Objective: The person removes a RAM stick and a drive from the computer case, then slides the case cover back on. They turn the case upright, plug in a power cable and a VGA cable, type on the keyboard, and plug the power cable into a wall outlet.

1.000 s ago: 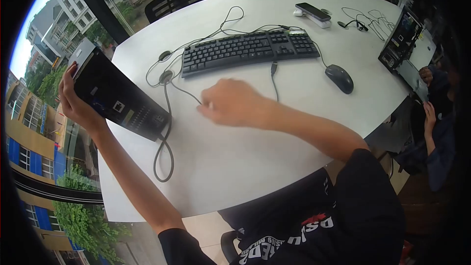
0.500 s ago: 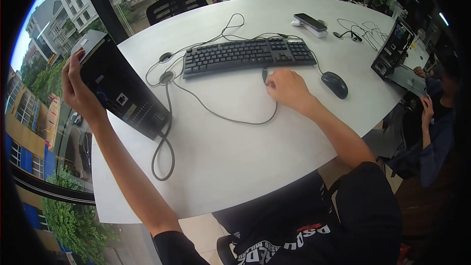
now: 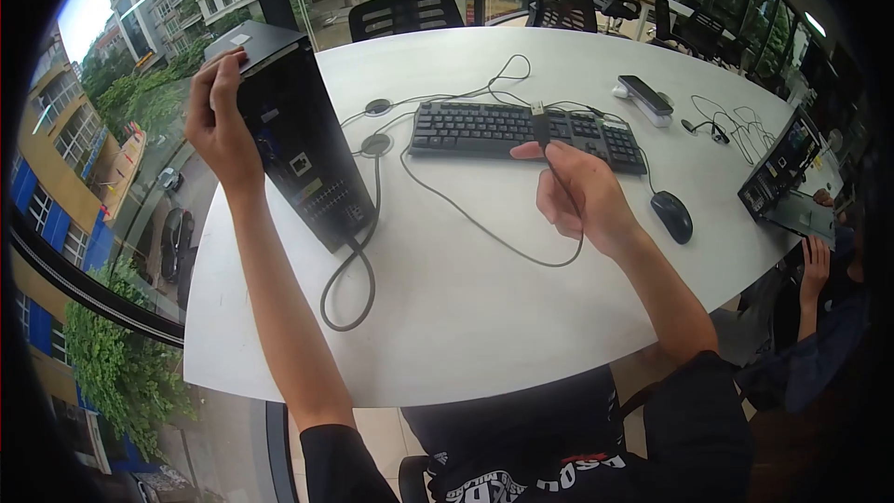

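Note:
At the left of the white table (image 3: 447, 335) stands a black computer tower (image 3: 303, 144), its port side towards me and a thick grey cable at its lower end. My left hand (image 3: 223, 126) grips the tower's upper edge. Raised over the table, my right hand (image 3: 582, 191) pinches a USB plug (image 3: 539, 121), metal end up, with its thin cable hanging below and looping left. Behind that hand lies a black keyboard (image 3: 475, 130), partly covered by the hand. A black mouse (image 3: 671, 216) rests to the right.
A phone (image 3: 644, 93) lies on a white object at the back right, near tangled thin cables (image 3: 740, 126). At the far right, another person's hand (image 3: 815, 265) is by an opened computer case (image 3: 787, 163). Two cable grommets (image 3: 375, 144) sit behind the tower. Chairs (image 3: 405, 14) stand beyond.
My right hand has lifted the USB plug off the table and turned it upright. The whole view has shifted, so the tower, keyboard and mouse appear further right and lower. My left hand stays on the tower.

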Demonstrator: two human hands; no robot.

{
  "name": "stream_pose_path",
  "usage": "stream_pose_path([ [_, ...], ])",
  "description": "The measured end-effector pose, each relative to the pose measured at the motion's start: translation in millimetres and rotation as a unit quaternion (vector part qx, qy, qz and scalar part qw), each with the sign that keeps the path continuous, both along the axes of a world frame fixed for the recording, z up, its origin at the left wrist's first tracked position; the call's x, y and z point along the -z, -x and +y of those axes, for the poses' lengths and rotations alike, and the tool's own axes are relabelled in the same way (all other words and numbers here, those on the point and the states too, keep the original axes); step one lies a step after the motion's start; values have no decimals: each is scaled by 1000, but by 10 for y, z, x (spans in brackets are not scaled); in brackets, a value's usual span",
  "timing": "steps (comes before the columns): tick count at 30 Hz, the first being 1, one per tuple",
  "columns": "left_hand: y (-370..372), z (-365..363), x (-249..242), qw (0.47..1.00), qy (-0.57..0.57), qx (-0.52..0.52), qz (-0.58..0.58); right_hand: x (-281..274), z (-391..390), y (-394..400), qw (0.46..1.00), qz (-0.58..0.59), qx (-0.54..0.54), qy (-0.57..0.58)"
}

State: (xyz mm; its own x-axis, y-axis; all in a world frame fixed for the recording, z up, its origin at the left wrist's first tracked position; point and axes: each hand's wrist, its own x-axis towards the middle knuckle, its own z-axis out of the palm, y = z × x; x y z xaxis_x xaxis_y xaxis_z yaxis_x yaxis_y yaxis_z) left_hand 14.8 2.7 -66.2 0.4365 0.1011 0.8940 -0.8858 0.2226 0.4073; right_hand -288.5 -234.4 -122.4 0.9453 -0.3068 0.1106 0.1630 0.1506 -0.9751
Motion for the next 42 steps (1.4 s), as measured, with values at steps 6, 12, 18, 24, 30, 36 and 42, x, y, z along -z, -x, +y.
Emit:
stream_pose_path([
  [6, -3, 12, -12, 1000, 3, 1, -11, -285, 474, -415, 991, -63, -59, 101],
  [12, -102, 47, 7, 999, -10, 37, -21, -522, 1165, -996, 947, -88, -54, 303],
  [18, -35, 26, -9, 999, 13, 40, -2, -689, 1359, -1464, 878, -101, 72, 463],
  [24, -56, 21, 3, 999, 8, 38, 0, -603, 1295, -1480, 838, -61, 44, 541],
  [30, -72, 67, 0, 999, -22, 38, 5, -374, 1450, -1573, 836, -98, 71, 535],
  [36, -61, 49, 13, 998, -23, 50, 10, -348, 1535, -1573, 823, -95, 86, 553],
  [42, -49, 47, 15, 999, -26, 41, 11, -315, 1581, -1627, 815, -149, 115, 548],
])
